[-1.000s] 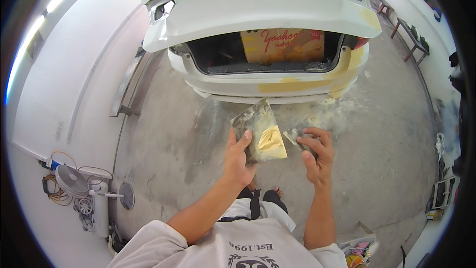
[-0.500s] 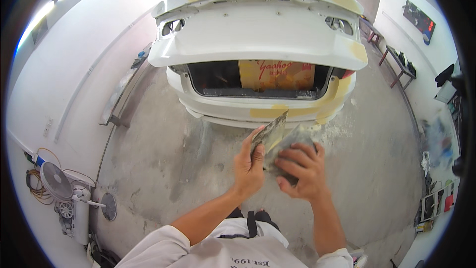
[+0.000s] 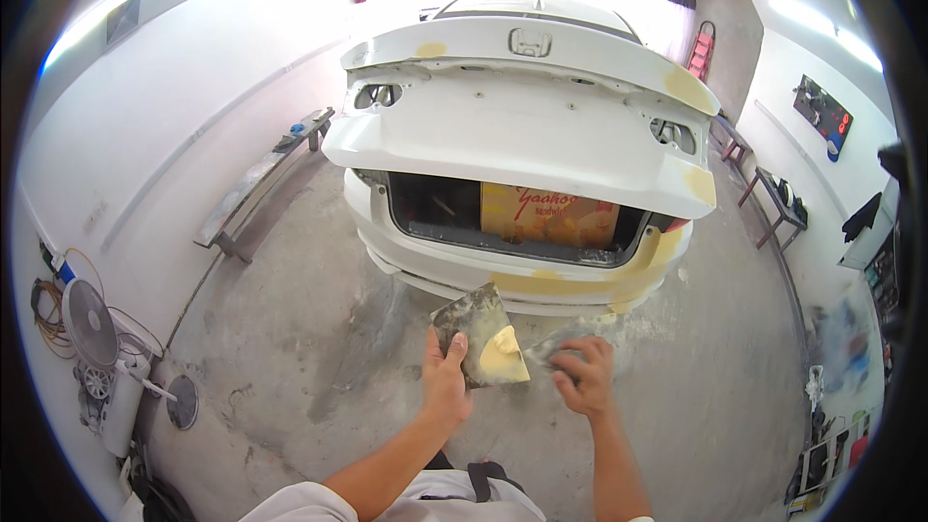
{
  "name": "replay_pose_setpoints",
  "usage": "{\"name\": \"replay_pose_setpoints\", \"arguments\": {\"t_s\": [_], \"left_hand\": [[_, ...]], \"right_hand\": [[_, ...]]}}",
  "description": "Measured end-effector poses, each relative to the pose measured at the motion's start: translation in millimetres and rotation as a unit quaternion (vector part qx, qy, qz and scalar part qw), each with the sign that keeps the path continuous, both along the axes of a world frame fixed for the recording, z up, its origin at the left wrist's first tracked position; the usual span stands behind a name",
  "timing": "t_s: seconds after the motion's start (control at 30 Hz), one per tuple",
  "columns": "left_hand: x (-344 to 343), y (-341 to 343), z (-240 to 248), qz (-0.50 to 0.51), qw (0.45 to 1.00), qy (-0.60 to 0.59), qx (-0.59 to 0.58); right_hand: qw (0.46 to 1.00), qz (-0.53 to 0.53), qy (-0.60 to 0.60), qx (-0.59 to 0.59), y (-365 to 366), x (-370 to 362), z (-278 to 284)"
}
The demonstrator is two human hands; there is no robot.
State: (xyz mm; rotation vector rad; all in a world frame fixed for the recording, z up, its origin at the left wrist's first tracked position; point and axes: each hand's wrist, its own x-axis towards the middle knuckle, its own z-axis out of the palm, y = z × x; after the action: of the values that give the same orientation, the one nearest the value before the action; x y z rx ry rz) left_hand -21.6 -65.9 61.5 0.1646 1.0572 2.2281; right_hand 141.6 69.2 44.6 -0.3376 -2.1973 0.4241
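My left hand (image 3: 449,377) grips a dark, smeared mixing board (image 3: 471,319) by its left edge, thumb on top. A lump of pale yellow body filler (image 3: 503,353) lies on the board's right side. Just right of it, my right hand (image 3: 586,375) is closed on a thin greyish putty spreader (image 3: 572,331), blurred by motion. Board and spreader are apart. Beyond them stands a white car (image 3: 522,145), its rear toward me and trunk lid partly raised. Yellow filler patches (image 3: 570,285) mark its bumper and lid.
A printed cardboard box (image 3: 548,217) sits in the trunk opening. A long bench (image 3: 261,174) runs along the left wall, near a standing fan (image 3: 89,324). At the right are a small bench (image 3: 776,201), a red ladder (image 3: 702,48) and a shelf of supplies (image 3: 831,454).
My hands have moved lower and apart. The board has turned to show its face with the filler. The view has tilted up, showing more of the car and the garage opening.
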Motion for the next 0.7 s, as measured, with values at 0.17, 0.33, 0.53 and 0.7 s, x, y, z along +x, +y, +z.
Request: {"name": "replay_pose_setpoints", "arguments": {"t_s": [0.17,0.33,0.53,0.7], "left_hand": [[0,5,-5,-0.087,0.996,-0.027,-0.005],[8,0,-2,-0.074,0.995,-0.063,-0.01],[-7,6,25,-0.039,0.998,-0.047,0.009],[-63,-11,27,0.044,0.993,0.097,0.041]], "right_hand": [[0.988,0.147,-0.018,-0.044,12,15,-10],[0.99,0.059,0.06,-0.112,0,0,8],[0.921,0.171,0.172,-0.304,-21,-16,-8],[0.996,-0.079,-0.027,-0.044,-1,-12,24]]}}
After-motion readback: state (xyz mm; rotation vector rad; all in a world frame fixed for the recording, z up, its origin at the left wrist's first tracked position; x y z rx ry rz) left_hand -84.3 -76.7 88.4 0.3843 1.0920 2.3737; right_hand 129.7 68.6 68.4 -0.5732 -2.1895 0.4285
